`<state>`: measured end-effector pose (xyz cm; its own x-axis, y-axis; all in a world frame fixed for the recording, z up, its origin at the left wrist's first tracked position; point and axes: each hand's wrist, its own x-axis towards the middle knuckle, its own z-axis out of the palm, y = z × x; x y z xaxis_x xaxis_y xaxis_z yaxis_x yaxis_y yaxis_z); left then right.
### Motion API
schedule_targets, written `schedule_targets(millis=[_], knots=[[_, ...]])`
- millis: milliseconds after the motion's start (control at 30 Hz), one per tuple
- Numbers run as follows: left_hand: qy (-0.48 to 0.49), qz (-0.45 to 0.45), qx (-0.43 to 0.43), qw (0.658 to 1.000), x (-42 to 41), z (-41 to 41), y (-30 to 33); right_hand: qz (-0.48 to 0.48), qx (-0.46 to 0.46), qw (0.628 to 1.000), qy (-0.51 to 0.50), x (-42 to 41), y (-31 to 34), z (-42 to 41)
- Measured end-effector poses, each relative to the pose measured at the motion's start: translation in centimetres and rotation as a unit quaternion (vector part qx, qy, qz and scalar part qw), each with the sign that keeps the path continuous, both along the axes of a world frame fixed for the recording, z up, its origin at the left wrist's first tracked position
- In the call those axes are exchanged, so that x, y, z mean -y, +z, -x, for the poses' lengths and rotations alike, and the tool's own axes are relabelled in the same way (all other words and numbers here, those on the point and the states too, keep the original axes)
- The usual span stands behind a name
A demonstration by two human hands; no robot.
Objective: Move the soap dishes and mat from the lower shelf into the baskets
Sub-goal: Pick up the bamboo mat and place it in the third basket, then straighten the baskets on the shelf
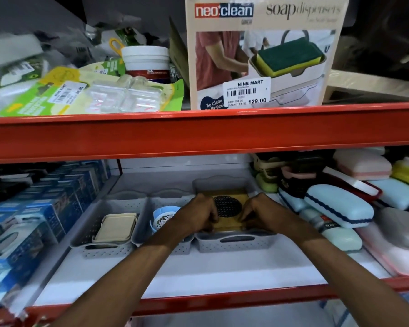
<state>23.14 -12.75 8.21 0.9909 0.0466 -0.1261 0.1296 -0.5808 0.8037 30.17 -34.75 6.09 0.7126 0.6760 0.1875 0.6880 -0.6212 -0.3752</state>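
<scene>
Three grey perforated baskets stand side by side on the white lower shelf. The left basket [80,234] holds a beige soap dish [115,226]. In the middle basket [141,234] lies a light blue round soap dish [162,214]. A yellow mat [229,226] with a black round mesh centre lies in the right basket [234,243]. My left hand [198,214] grips the mat's left edge and my right hand [257,212] grips its right edge, both inside the right basket.
Blue boxes [45,208] fill the shelf's left side. Pastel soap cases [338,206] and packaged goods pile up at the right. The red shelf beam [198,131] runs overhead, with a soap dispenser box [262,53] on the upper shelf.
</scene>
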Motion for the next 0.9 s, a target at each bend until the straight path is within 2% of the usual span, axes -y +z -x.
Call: schedule_targets(millis=[133, 200, 267, 400, 467, 567, 633, 700, 833, 900], knots=[[0.01, 0.041, -0.031, 0.999, 0.6, 0.0, 0.1, -0.02, -0.03, 0.999, -0.031, -0.4, -0.1, 0.2], [0.0, 0.027, -0.021, 0.999, 0.6, -0.1, -0.1, -0.02, -0.036, 0.998, -0.037, -0.6, -0.1, 0.4], [-0.011, 0.003, -0.016, 1.0, 0.7, 0.0, -0.1, 0.01, 0.006, 1.0, -0.022, -0.5, -0.1, 0.3], [-0.095, -0.127, 0.031, 0.987, -0.7, 0.8, -0.2, 0.053, 0.036, 0.998, -0.025, -0.3, 0.0, 0.5], [-0.104, -0.15, 0.073, 0.98, -2.0, 1.7, 0.2, 0.055, 0.028, 0.998, -0.032, -0.7, 0.4, 1.2], [-0.097, -0.21, 0.191, 0.954, -4.4, 3.7, 2.0, -0.015, 0.041, 0.999, -0.003, -2.5, 1.3, 3.3], [-0.069, -0.219, 0.232, 0.945, -6.8, 4.9, 2.9, -0.046, 0.064, 0.996, 0.031, -4.3, 2.3, 5.3], [-0.058, -0.241, 0.223, 0.943, -9.1, 5.9, 3.0, -0.033, 0.067, 0.995, 0.071, -6.8, 2.8, 6.9], [-0.066, -0.285, 0.155, 0.944, -11.0, 7.9, 2.4, 0.051, 0.058, 0.99, 0.117, -11.8, 2.3, 8.2], [-0.077, -0.287, 0.137, 0.945, -10.8, 8.4, 2.0, 0.096, 0.059, 0.988, 0.104, -12.7, 1.9, 8.3]])
